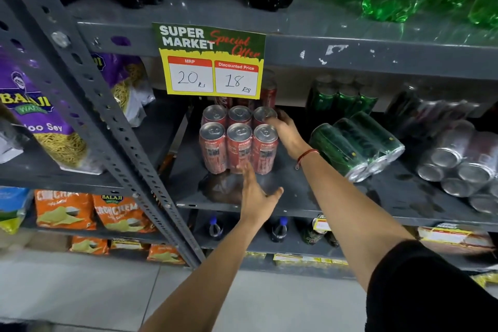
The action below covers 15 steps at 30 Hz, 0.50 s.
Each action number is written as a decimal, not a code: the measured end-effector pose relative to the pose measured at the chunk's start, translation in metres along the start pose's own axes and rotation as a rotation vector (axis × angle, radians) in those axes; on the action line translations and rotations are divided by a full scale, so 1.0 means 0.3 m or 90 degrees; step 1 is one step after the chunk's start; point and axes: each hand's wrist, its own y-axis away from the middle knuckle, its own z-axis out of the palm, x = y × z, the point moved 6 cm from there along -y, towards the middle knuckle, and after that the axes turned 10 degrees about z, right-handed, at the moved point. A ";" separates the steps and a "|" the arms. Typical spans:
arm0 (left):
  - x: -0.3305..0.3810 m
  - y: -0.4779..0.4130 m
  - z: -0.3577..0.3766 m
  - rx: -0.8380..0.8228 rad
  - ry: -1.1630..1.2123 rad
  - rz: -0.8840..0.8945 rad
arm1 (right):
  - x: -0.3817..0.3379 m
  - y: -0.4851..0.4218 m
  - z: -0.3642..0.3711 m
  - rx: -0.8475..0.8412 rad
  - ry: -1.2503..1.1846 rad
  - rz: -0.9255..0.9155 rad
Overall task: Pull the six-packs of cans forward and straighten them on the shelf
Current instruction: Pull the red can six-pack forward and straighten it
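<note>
A shrink-wrapped six-pack of red cans (pixel 238 140) stands upright on the grey metal shelf (pixel 310 197), a little back from its front edge. My right hand (pixel 285 133) grips the pack's right rear side, fingers curled over the back can. My left hand (pixel 256 191) is flat and spread, fingertips touching the bottom front of the pack. More red cans (pixel 269 93) stand behind it, partly hidden by the price sign. A green six-pack (pixel 355 145) lies tipped on its side to the right, and silver-ended packs (pixel 458 162) lie on their sides further right.
A yellow price sign (pixel 213 62) hangs from the shelf above. Upright green cans (pixel 342 97) stand at the back. A slotted upright post (pixel 113 127) borders the bay on the left, with snack bags (pixel 40 121) beyond. Bottles (pixel 277 229) fill the shelf below.
</note>
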 end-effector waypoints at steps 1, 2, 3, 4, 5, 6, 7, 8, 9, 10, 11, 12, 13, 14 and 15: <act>-0.004 0.004 0.008 -0.010 -0.008 -0.002 | 0.010 0.008 -0.006 0.011 0.001 -0.009; -0.013 0.009 0.012 -0.014 -0.025 -0.006 | 0.021 0.021 -0.014 0.026 0.004 -0.018; -0.026 0.013 0.011 -0.014 -0.041 -0.011 | 0.033 0.039 -0.023 0.041 0.011 -0.031; -0.037 0.016 0.005 -0.014 -0.055 -0.013 | 0.045 0.061 -0.030 0.053 0.019 -0.048; -0.044 0.018 -0.003 -0.017 -0.069 -0.009 | 0.058 0.084 -0.034 0.061 0.031 -0.064; -0.048 0.020 -0.016 -0.019 -0.079 -0.002 | 0.070 0.109 -0.036 0.069 0.052 -0.077; -0.048 0.019 -0.033 -0.016 -0.077 0.005 | 0.079 0.136 -0.038 0.079 0.081 -0.087; -0.049 0.018 -0.056 -0.009 -0.064 0.010 | 0.086 0.164 -0.038 0.090 0.111 -0.095; -0.053 0.013 -0.086 0.003 -0.048 0.016 | 0.094 0.192 -0.037 0.099 0.133 -0.105; -0.060 0.004 -0.120 0.016 -0.040 0.021 | 0.101 0.220 -0.032 0.103 0.145 -0.119; -0.072 -0.007 -0.156 0.020 -0.045 0.022 | 0.108 0.249 -0.023 0.105 0.147 -0.134; -0.087 -0.023 -0.192 0.011 -0.059 0.018 | 0.117 0.278 -0.010 0.105 0.142 -0.147; -0.105 -0.041 -0.226 -0.012 -0.079 0.012 | 0.128 0.302 0.003 0.108 0.135 -0.160; -0.124 -0.061 -0.258 -0.043 -0.101 0.007 | 0.138 0.324 0.017 0.111 0.127 -0.174; -0.145 -0.082 -0.288 -0.075 -0.117 -0.001 | 0.147 0.342 0.032 0.112 0.117 -0.185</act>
